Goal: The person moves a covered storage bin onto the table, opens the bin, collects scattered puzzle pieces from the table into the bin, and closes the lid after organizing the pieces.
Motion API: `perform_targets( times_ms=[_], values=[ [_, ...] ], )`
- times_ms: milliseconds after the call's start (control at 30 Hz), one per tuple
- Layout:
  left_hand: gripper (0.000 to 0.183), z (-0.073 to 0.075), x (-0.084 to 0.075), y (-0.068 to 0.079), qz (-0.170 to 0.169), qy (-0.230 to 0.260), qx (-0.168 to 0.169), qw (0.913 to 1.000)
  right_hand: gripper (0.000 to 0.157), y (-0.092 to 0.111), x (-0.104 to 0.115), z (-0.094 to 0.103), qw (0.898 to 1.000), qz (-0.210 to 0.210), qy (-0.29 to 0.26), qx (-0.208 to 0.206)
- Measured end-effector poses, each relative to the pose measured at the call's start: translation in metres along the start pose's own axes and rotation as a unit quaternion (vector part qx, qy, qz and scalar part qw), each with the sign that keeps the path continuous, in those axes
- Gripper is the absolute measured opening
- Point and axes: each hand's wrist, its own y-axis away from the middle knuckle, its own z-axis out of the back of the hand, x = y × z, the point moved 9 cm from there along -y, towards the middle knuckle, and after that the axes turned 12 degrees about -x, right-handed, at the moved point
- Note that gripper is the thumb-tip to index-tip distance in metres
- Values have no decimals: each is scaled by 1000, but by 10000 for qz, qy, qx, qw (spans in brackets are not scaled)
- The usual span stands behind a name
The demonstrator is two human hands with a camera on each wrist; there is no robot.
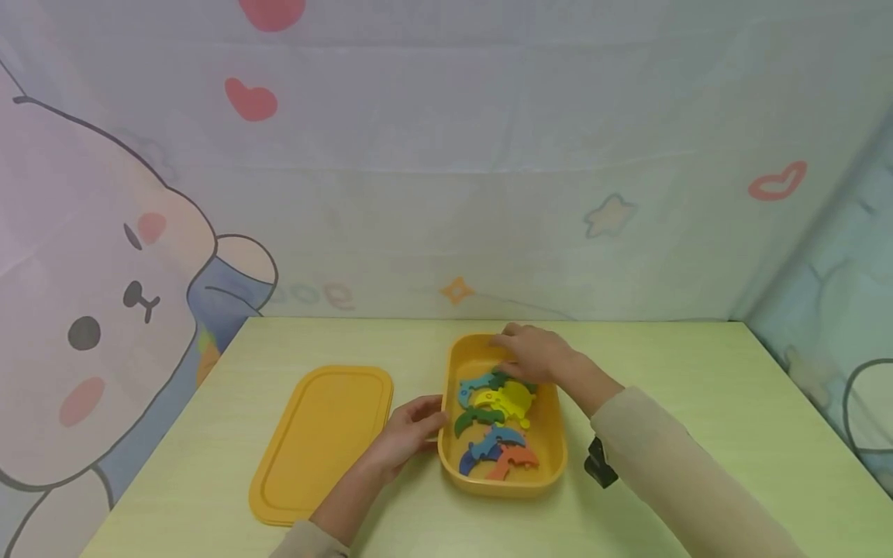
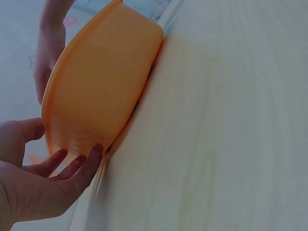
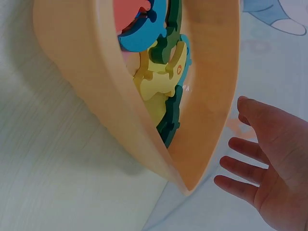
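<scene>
A yellow-orange plastic box (image 1: 502,488) stands on the table with several colourful animal-shaped pieces in it. Among them are a yellow piece (image 1: 515,398), a green piece (image 1: 478,419), a blue piece (image 1: 497,441) and an orange-red piece (image 1: 512,460). My left hand (image 1: 412,430) rests at the box's left side, thumb near the rim and fingertips against the outer wall in the left wrist view. Over the far right corner reaches my right hand (image 1: 536,353). Its spread fingers hold nothing in the right wrist view, where the hand (image 3: 279,163) appears beside the rim.
To the left of the box lies a flat yellow-orange lid (image 1: 324,438) on the light wooden table (image 1: 670,387). A printed cloth (image 1: 418,155) with a cartoon bear and hearts hangs behind the table's far edge. A black device (image 1: 600,463) sits under the right wrist.
</scene>
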Motion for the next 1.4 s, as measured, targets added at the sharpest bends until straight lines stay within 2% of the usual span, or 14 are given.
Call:
perform_targets(
  times_ms=[333,433,633,800,1100,1400],
  values=[
    [53,1,-3,3,-56,-60,105,9999,40,2,10,8,9998,140,86,-126],
    [52,4,-6,4,-96,-42,38,9999,38,2,13,9,9997,174,76,-134],
    [45,20,-15,8,-248,-172,-398,9988,31,0,20,10,9997,196,-2,-139],
    [38,33,-23,12,-395,-315,-594,9970,28,0,30,13,9991,319,-67,-270],
    [29,56,-34,18,-553,-474,-891,9934,23,-1,57,22,9965,433,-334,-636],
    [25,80,-38,23,-733,-742,-1120,9882,18,-1,94,29,9886,597,-572,-1261]
  ],
)
